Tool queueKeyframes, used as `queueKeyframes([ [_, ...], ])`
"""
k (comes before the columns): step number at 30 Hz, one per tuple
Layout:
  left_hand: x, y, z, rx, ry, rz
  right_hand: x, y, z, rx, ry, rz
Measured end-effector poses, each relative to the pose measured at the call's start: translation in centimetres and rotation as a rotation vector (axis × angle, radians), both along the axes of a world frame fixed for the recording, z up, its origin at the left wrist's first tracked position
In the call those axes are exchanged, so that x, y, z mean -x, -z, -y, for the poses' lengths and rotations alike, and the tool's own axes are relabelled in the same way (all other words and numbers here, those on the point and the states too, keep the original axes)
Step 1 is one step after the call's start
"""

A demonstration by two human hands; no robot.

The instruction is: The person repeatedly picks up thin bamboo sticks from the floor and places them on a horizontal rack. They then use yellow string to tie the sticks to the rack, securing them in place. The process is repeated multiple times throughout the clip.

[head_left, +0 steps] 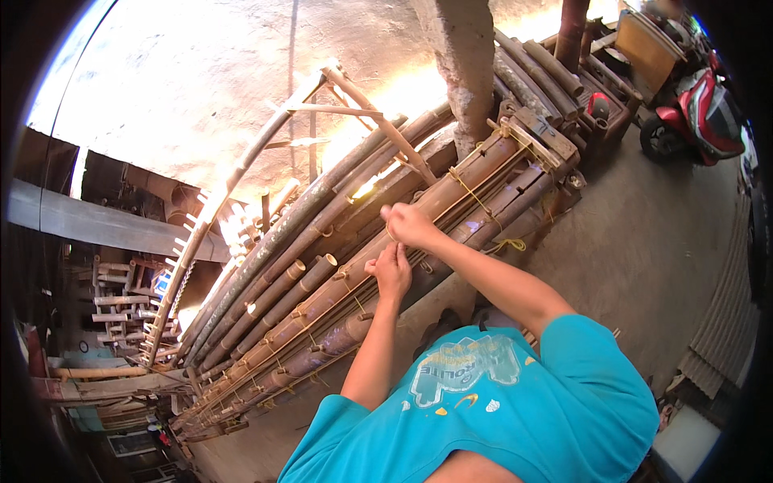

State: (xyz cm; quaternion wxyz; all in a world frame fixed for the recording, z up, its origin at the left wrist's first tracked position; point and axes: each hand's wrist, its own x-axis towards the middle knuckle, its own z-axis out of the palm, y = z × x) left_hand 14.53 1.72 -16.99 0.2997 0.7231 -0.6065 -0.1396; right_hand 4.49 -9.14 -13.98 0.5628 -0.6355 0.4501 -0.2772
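Both hands are over a long bundle of bamboo poles [342,282] lashed at intervals with thin yellow cord [475,193]. My right hand [411,226] is closed in a pinch, with a bit of yellow cord showing at its fingers. Just below it, my left hand [392,272] is also closed, thumb and fingers pressed together, seemingly on the same cord. What lies inside the fingers is mostly hidden. A loose tangle of yellow cord [512,244] hangs from the bundle to the right of my right forearm. Short pegs stick out along the poles.
Loose bamboo poles [274,302] lie beyond the bundle, near a curved bamboo frame [233,177]. A concrete post [463,72] rises behind. At the far right stands a red motorcycle [708,117] on the concrete floor [644,233]. Corrugated sheets [725,322] lie at right.
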Motion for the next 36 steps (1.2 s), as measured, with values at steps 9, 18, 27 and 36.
queueKeyframes([
  [9, 0.6, 1.0, 1.6, 0.004, -0.089, -0.219, 9.4, 2.8, -13.6, 0.302, -0.603, -0.085],
  [18, -7.6, 4.6, 13.1, 0.213, -0.041, 0.147, 9.6, 4.6, -15.3, 0.6, -0.444, -0.216],
  [27, -15.0, -1.4, 1.9, 0.006, -0.003, 0.095, -0.8, 5.3, -23.3, 0.136, -0.257, -0.068],
  [36, -15.9, 1.2, -11.4, 0.022, 0.204, 0.216, -15.3, 1.0, -23.2, -0.455, 0.588, 1.248],
])
